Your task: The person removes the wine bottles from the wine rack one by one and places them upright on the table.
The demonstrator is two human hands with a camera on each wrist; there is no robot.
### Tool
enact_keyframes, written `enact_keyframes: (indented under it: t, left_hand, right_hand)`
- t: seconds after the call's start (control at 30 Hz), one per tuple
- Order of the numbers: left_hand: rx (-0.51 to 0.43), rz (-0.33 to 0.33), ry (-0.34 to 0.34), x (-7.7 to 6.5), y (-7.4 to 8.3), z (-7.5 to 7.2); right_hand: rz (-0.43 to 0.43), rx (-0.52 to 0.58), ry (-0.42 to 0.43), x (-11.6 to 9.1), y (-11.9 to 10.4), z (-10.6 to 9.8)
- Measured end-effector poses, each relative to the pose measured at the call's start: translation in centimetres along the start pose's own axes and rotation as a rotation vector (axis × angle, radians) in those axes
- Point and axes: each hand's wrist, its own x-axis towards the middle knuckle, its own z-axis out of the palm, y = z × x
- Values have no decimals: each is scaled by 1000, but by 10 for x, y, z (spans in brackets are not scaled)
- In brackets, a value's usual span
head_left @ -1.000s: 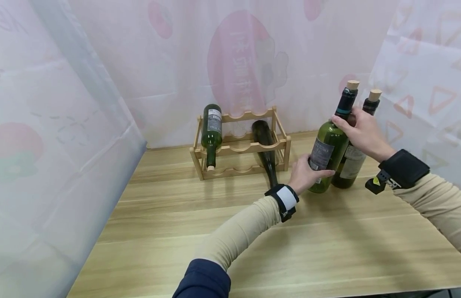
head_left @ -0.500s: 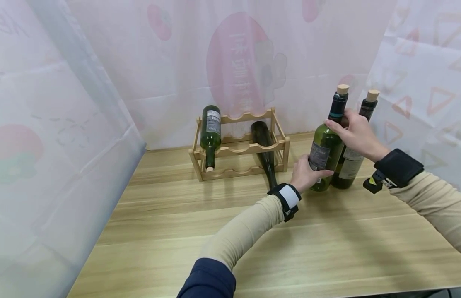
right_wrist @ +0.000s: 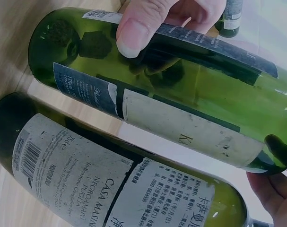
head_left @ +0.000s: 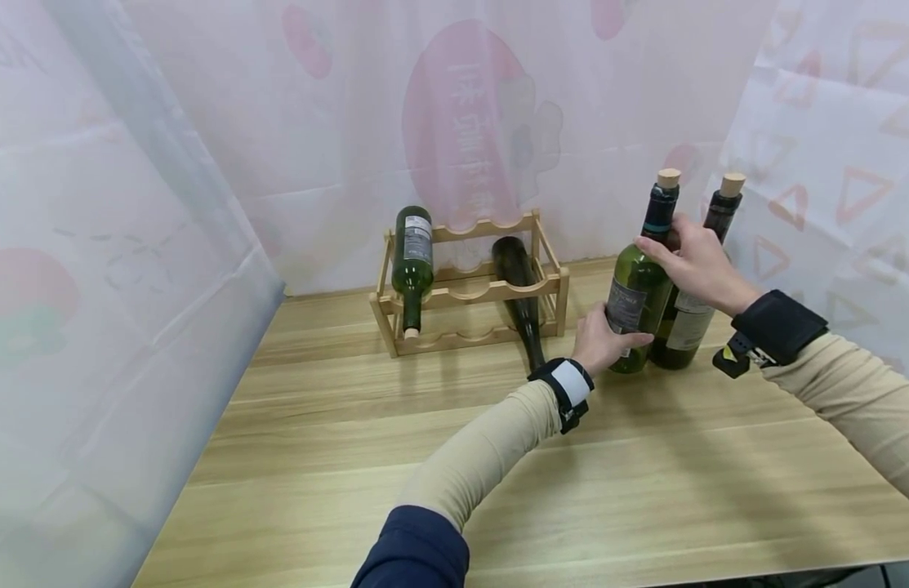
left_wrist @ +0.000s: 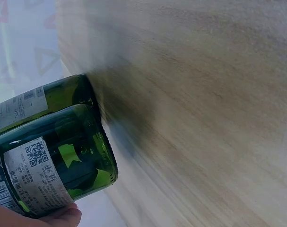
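Note:
Both hands hold one green wine bottle (head_left: 643,273) with a grey label and a cork. My left hand (head_left: 599,339) grips its lower body, the thumb across the front. At its shoulder and neck, my right hand (head_left: 700,261) curls its fingers round the glass. In the left wrist view the held bottle's base (left_wrist: 93,156) is close to the tabletop. A second corked wine bottle (head_left: 685,331) with a pale label stands right behind it, partly covered by the right hand. The right wrist view shows the two bottles side by side, the thumb of the left hand (right_wrist: 155,21) against the held one.
A wooden wine rack (head_left: 461,300) stands at the back of the table. A green bottle (head_left: 413,257) lies on its upper left, neck forward. A dark bottle (head_left: 528,322) lies lower right, its neck sticking out near the left wrist. White printed curtains (head_left: 336,147) border the table.
The top of the held wine bottle has swung a little to the left, with the right hand following. The left hand keeps its grip low on the bottle. The racked bottles stay put.

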Motion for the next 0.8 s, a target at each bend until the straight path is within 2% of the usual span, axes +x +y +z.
enact_keyframes:
  t: [0.4,0.8]
  left_hand:
    - [1,-4,16,4,-4,5]
    - [19,21,13,6,-11,9]
  right_hand:
    - [-19,-27,0,1,4,6]
    - [13,-23,-34,-3,11,6]
